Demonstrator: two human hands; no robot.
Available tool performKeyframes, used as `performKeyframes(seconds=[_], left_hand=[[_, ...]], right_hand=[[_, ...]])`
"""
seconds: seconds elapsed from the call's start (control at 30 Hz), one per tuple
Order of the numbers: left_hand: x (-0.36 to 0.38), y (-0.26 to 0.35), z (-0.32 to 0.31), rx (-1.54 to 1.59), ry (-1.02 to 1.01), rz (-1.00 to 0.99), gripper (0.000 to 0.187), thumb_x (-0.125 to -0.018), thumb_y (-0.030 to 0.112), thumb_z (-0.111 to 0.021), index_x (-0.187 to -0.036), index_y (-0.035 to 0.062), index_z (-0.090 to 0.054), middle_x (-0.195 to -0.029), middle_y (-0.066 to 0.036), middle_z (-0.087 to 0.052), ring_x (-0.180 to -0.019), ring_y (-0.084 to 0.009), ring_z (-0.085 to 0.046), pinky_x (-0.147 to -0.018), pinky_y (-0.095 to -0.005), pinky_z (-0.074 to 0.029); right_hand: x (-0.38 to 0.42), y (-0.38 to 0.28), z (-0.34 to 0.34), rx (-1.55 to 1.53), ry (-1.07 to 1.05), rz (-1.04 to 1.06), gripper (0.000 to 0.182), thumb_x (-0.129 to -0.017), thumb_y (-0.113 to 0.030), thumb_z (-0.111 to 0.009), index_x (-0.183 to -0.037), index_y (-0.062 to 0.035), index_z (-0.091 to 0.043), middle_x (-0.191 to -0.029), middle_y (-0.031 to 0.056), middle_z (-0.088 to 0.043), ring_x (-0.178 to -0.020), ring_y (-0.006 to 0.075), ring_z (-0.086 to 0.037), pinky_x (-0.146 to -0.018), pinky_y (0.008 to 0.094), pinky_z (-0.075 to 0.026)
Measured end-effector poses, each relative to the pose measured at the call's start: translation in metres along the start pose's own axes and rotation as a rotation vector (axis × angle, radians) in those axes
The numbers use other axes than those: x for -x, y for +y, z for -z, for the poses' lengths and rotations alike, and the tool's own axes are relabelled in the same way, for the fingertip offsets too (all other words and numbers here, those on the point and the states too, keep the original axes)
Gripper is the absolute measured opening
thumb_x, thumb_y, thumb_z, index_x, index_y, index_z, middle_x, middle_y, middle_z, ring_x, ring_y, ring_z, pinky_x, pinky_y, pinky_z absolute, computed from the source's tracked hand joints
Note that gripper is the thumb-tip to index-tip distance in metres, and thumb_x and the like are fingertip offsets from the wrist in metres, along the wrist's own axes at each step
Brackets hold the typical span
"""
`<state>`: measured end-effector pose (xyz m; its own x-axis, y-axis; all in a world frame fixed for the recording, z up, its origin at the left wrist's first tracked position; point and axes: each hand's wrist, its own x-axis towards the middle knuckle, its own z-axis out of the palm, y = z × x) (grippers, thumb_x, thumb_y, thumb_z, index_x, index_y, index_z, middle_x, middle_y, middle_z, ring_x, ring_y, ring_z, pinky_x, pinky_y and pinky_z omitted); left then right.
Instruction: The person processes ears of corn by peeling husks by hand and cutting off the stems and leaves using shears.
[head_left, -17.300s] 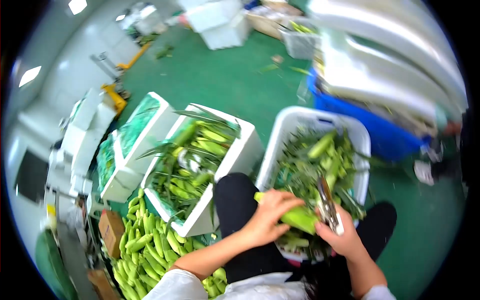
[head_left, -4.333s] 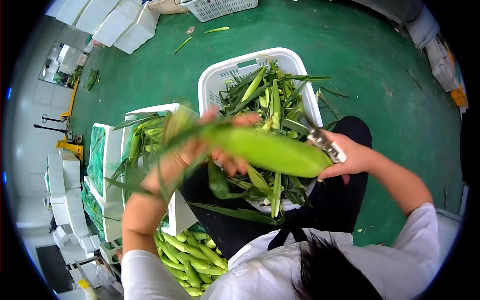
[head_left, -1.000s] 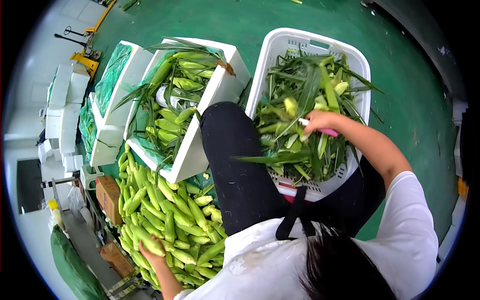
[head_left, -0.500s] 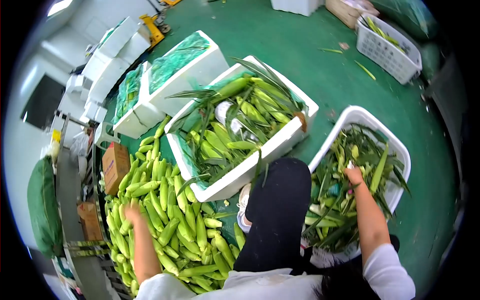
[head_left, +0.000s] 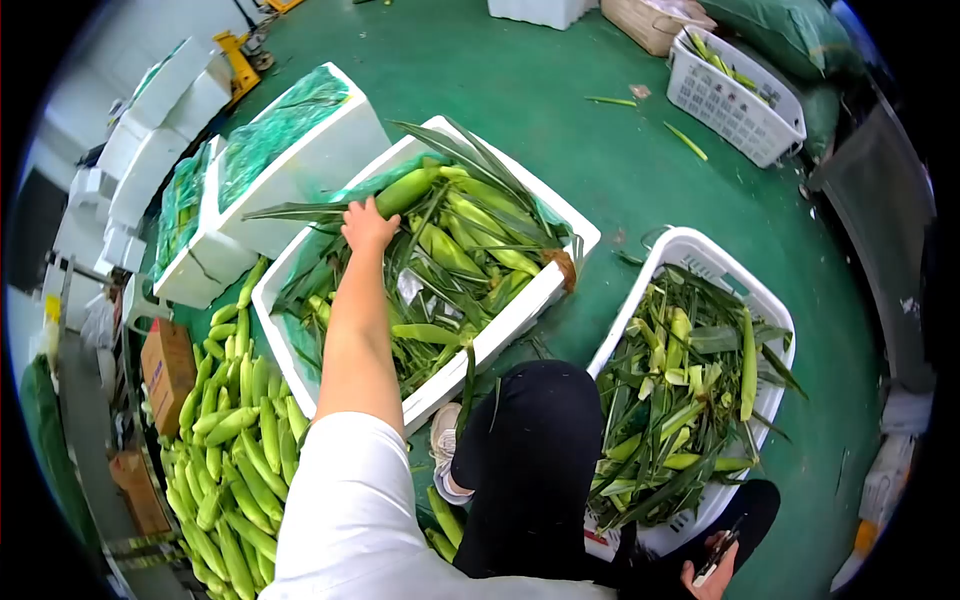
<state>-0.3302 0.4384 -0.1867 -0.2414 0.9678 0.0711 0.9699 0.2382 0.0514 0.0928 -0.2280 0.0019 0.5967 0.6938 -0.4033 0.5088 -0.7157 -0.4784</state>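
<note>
My left hand (head_left: 370,226) reaches into the white foam box (head_left: 500,328), its fingers closed round the near end of a green ear of corn (head_left: 408,190) still in its husk. More husked ears and long leaves lie around it in the box. Low at the right, by my knee, my right hand (head_left: 708,572) grips a small dark-handled tool with a metal part (head_left: 718,556); its exact kind is hard to make out. Beside that leg stands a white plastic basket (head_left: 790,330) full of stripped husks and leaves (head_left: 690,400).
A large pile of trimmed corn ears (head_left: 235,480) covers the floor at left, next to a cardboard box (head_left: 168,375). Foam boxes with green plastic (head_left: 285,135) stand behind. A second white basket (head_left: 735,110) is at the far right. Loose leaves (head_left: 686,141) lie on the green floor.
My left hand has moved from above the corn pile up to an ear in the foam box. My right hand has left the husk basket and dropped beside my knee.
</note>
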Motion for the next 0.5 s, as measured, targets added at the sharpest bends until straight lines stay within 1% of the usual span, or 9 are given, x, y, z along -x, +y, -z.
performKeyframes(seconds=[0.03,0.1,0.13,0.23,0.33,0.4,0.43,0.47,0.5], left_hand=[[0.011,0.010,0.009,-0.052,-0.025,0.050,0.066,-0.078,0.055,-0.073,-0.134,0.0239,-0.057,-0.127,-0.010,-0.052,-0.122,-0.0316,-0.048,-0.100,-0.0468,-0.039],[0.016,0.014,0.004,-0.084,0.081,0.038,0.056,-0.073,0.043,-0.082,-0.120,0.0208,-0.062,-0.121,-0.010,-0.054,-0.117,-0.0297,-0.050,-0.094,-0.0432,-0.041],[0.020,0.017,0.005,-0.092,0.120,-0.024,0.054,-0.073,0.040,-0.083,-0.117,0.0165,-0.061,-0.120,-0.012,-0.054,-0.116,-0.0307,-0.051,-0.094,-0.0439,-0.042],[0.011,-0.002,-0.023,0.093,0.117,-0.178,0.055,-0.073,0.034,-0.083,-0.112,0.0041,-0.059,-0.120,-0.017,-0.055,-0.115,-0.0352,-0.052,-0.093,-0.0462,-0.046],[0.066,-0.013,0.007,0.511,0.016,-0.081,0.055,-0.091,0.038,-0.064,-0.129,0.0015,-0.051,-0.130,-0.019,-0.056,-0.113,-0.0374,-0.056,-0.098,-0.0467,-0.044],[0.091,-0.057,-0.025,1.161,0.004,-0.034,0.046,-0.099,0.038,-0.052,-0.131,0.0048,-0.051,-0.117,-0.018,-0.064,-0.090,-0.0285,-0.063,-0.077,-0.0415,-0.052],[0.149,-0.042,0.045,1.267,-0.237,0.160,0.048,-0.104,0.037,-0.037,-0.140,0.0075,-0.046,-0.110,-0.012,-0.067,-0.080,-0.0211,-0.065,-0.060,-0.0360,-0.053],[0.165,-0.065,0.055,1.391,-0.438,-0.015,0.050,-0.103,0.045,-0.034,-0.134,0.0088,-0.051,-0.096,-0.010,-0.069,-0.068,-0.0169,-0.063,-0.047,-0.0283,-0.047],[0.190,-0.069,0.087,1.379,-0.577,0.151,0.054,-0.102,0.050,-0.030,-0.125,0.0087,-0.056,-0.085,-0.009,-0.069,-0.063,-0.0163,-0.062,-0.045,-0.0288,-0.046]], right_hand=[[0.005,-0.010,0.003,0.080,-0.052,-0.038,0.073,-0.080,-0.015,-0.072,-0.141,0.0024,-0.037,-0.132,0.0262,-0.053,-0.122,0.0389,-0.053,-0.104,0.0455,-0.043],[0.001,0.027,-0.045,-0.809,0.014,-0.013,0.070,-0.078,-0.019,-0.079,-0.136,-0.0006,-0.043,-0.109,0.0089,-0.057,-0.100,0.0193,-0.056,-0.089,0.0349,-0.046],[-0.010,0.035,-0.040,-0.594,-0.126,-0.009,0.069,-0.083,-0.028,-0.077,-0.136,-0.0011,-0.043,-0.108,0.0077,-0.058,-0.102,0.0207,-0.056,-0.089,0.0354,-0.047],[-0.023,-0.017,-0.064,-1.104,-0.235,-0.198,0.054,-0.089,-0.018,-0.065,-0.134,0.0001,-0.043,-0.109,0.0093,-0.058,-0.106,0.0238,-0.057,-0.089,0.0379,-0.048],[-0.032,-0.048,-0.065,-1.096,-0.312,-0.169,0.055,-0.085,-0.013,-0.062,-0.134,0.0000,-0.043,-0.108,0.0094,-0.058,-0.104,0.0236,-0.057,-0.089,0.0385,-0.049],[-0.034,-0.054,-0.062,-1.148,-0.365,-0.164,0.061,-0.080,-0.007,-0.071,-0.135,-0.0009,-0.045,-0.111,0.0068,-0.058,-0.100,0.0161,-0.056,-0.089,0.0305,-0.045],[-0.037,-0.053,-0.062,-1.111,-0.380,-0.118,0.062,-0.079,-0.008,-0.071,-0.135,-0.0010,-0.045,-0.111,0.0065,-0.058,-0.099,0.0155,-0.055,-0.089,0.0298,-0.045],[-0.039,-0.058,-0.059,-1.077,-0.420,-0.118,0.063,-0.079,-0.009,-0.072,-0.135,-0.0021,-0.045,-0.111,0.0060,-0.058,-0.099,0.0143,-0.054,-0.089,0.0287,-0.043],[-0.044,-0.060,-0.058,-1.011,-0.443,-0.062,0.068,-0.077,-0.012,-0.075,-0.136,-0.0021,-0.043,-0.111,0.0059,-0.057,-0.095,0.0131,-0.053,-0.087,0.0286,-0.043]])
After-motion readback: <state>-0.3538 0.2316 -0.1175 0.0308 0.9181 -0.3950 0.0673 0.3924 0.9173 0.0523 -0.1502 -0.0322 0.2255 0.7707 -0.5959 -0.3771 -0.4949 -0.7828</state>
